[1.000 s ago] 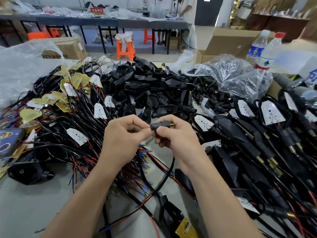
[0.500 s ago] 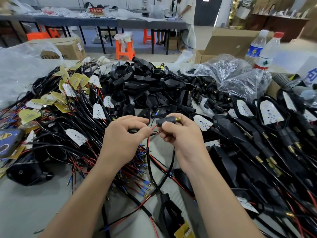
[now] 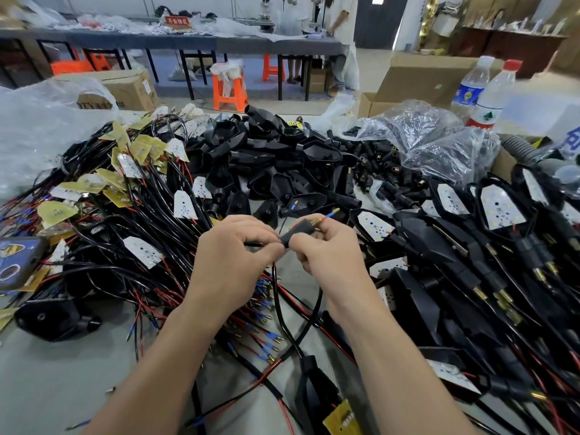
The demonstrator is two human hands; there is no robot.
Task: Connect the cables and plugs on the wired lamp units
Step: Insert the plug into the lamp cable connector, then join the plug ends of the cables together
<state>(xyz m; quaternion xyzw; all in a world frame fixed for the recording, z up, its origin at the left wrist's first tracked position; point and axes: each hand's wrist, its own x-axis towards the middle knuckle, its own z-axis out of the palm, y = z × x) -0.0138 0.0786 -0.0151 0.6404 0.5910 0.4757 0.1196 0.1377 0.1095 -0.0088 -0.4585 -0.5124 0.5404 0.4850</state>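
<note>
My right hand (image 3: 326, 246) grips a short black plug sleeve (image 3: 298, 231) tilted up to the right. A thin wire with a blue collar and brass tip (image 3: 329, 214) sticks out of its upper end. My left hand (image 3: 232, 255) pinches the black cable (image 3: 276, 287) right at the sleeve's lower end. That cable loops down to a black lamp housing (image 3: 314, 394) with a yellow board near the bottom edge. Both hands hover above the grey table (image 3: 62, 372).
A tangle of wired LED boards (image 3: 125, 196) fills the left. Empty black housings (image 3: 270, 161) pile up behind. Assembled lamp units (image 3: 489, 252) cover the right, loose black plugs (image 3: 386, 171) beside plastic bags (image 3: 439, 146). Two bottles (image 3: 489, 95) stand far right. A phone (image 3: 18, 259) lies left.
The wire has gone through the sleeve: its blue-collared brass tip now pokes out the top. My left hand has closed up against the sleeve, and the sleeve has tilted upward.
</note>
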